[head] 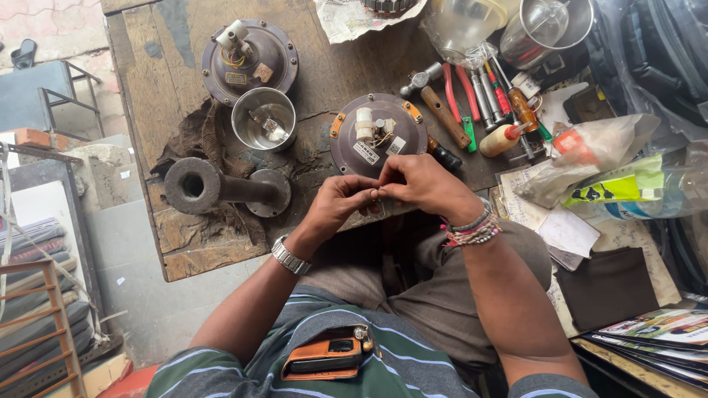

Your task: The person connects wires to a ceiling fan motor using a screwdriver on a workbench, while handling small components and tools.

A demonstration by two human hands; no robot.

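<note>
Wire end (375, 194), thin and barely visible, sits pinched between left hand (341, 204) and right hand (420, 184), fingertips meeting at six o'clock of the round brown motor (377, 135) on the tabletop (169, 66).

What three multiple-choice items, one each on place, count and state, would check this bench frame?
1. Where is the steel bowl?
A. left of the nearer round motor housing
B. on the person's lap
C. on the magazines

2. How many round motor housings lie on the bench?
A. one
B. two
C. four

3. How are the left hand and right hand?
A. apart
B. fingertips together
C. flat on the bench

Key: 1 A, bowl sits left of it; 2 B, a second housing lies behind; 3 B, fingertips meet, pinching something tiny.
</note>
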